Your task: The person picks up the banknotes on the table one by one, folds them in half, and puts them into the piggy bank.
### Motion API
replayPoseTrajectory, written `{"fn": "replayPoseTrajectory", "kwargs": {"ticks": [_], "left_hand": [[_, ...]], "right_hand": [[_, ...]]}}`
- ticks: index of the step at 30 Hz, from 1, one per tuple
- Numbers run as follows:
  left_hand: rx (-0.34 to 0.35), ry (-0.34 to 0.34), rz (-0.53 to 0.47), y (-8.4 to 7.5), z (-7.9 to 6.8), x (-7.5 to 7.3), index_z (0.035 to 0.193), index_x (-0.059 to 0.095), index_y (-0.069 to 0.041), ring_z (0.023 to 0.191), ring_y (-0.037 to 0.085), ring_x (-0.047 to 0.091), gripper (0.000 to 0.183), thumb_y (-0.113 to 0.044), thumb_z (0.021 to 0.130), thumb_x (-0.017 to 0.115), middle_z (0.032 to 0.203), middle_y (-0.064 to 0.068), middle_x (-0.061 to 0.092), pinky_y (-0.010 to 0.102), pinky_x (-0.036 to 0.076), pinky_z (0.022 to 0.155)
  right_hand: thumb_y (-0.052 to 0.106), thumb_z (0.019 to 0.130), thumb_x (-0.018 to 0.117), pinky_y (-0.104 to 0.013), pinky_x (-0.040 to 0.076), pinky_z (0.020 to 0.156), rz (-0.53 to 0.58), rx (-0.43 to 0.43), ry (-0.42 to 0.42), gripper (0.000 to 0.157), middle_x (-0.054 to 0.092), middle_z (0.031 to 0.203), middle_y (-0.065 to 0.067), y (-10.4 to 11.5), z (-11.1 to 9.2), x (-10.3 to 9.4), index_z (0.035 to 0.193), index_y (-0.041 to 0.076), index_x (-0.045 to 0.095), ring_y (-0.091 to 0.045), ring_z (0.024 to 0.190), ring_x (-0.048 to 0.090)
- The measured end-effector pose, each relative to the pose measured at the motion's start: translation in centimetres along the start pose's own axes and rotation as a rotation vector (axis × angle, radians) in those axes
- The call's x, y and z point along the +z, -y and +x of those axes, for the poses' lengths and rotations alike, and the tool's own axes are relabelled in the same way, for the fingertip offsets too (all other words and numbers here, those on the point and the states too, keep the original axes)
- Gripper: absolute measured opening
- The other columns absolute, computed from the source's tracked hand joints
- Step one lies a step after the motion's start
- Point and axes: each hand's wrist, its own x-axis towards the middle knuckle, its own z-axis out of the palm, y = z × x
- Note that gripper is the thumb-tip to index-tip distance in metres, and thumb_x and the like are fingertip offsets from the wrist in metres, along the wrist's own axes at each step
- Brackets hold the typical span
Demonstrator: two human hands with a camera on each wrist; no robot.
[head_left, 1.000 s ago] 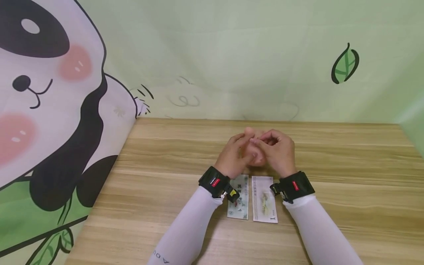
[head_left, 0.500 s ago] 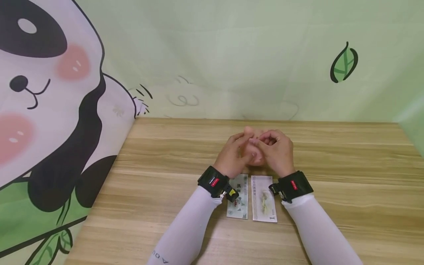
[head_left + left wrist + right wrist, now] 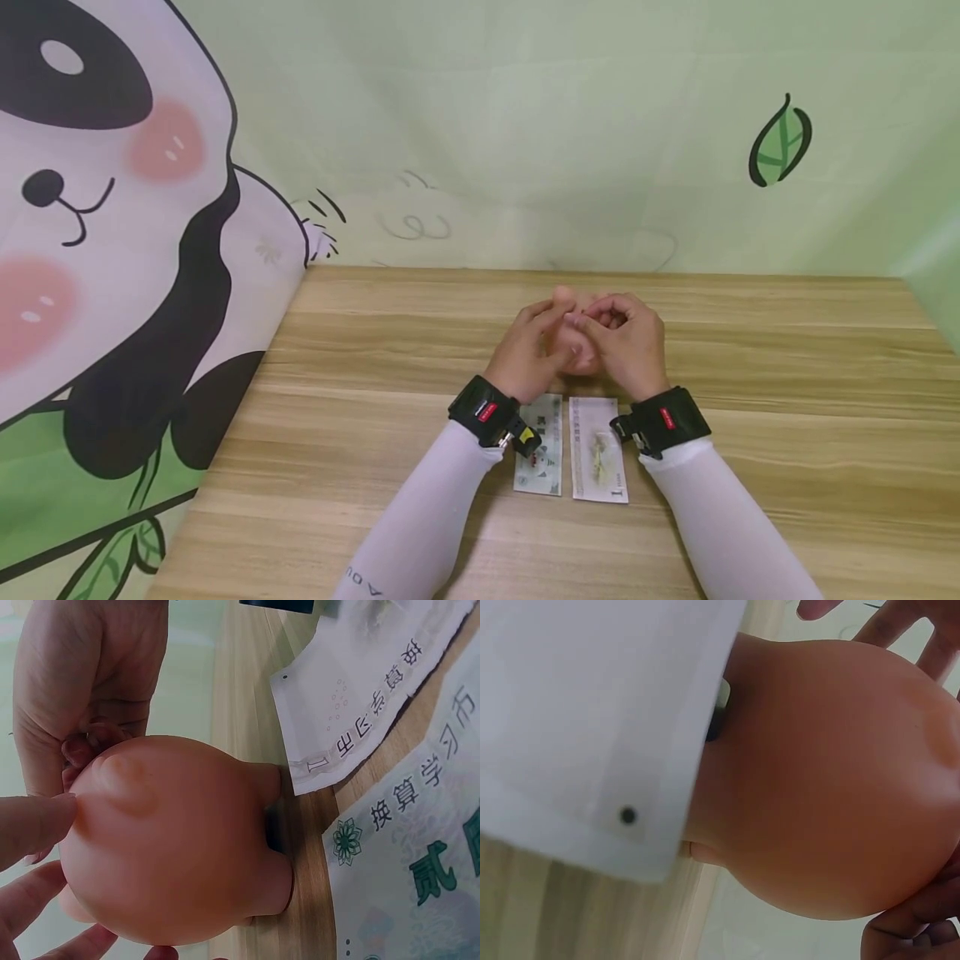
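Observation:
A pink piggy bank [image 3: 577, 354] stands on the wooden table between both hands, curly tail and rear legs showing in the left wrist view. My left hand [image 3: 525, 354] holds its left side, thumb [image 3: 37, 821] near the tail and fingers spread round the body. At the top right, my right hand [image 3: 637, 350] has curled fingers, with thumb and index tips close together against the piggy bank; I cannot tell whether they pinch anything. Two play banknotes lie nearer me, a greenish one [image 3: 551, 429] partly under the left wrist strap and a pale one [image 3: 596, 450] marked 1.
The wooden tabletop [image 3: 787, 367] reaches back to a pale green cloth backdrop [image 3: 525, 150]. A large printed panda [image 3: 135, 250] covers the cloth at left. Black straps with small cameras sit on both wrists, close over the banknotes.

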Motion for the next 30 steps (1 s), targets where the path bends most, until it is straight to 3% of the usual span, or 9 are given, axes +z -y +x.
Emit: {"fn": "replayPoseTrajectory", "kwargs": {"ticks": [30], "left_hand": [[-0.013,0.004,0.010,0.04,0.06,0.02,0.157,0.045,-0.025,0.144,0.034,0.048,0.065,-0.023,0.098,0.072,0.165,0.013,0.036,0.050,0.042,0.119]], "right_hand": [[0.026,0.087,0.086,-0.019,0.042,0.060,-0.031,-0.033,0.018,0.024,0.061,0.083,-0.003,-0.07,-0.02,-0.22,0.093,0.006,0.075,-0.016,0.075,0.054]]}}
